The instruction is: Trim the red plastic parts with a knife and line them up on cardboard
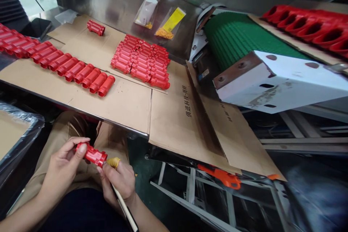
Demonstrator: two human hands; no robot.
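Pinching a ribbed red plastic tube (pixel 95 156) over a brown-trousered lap (pixel 66 127), lower left of the frame.
The left hand (pixel 63 165) grips its left end; the right hand (pixel 121 179) is closed around a pale, dark-edged tool (pixel 124 204) near the other, tip unseen. If the tool slipped, it could scratch the plastic or nick the left hand; a loose pinch could drop the tube.

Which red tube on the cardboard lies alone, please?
The red tube at the back, left of the pile and behind the row; the others there lie close together.
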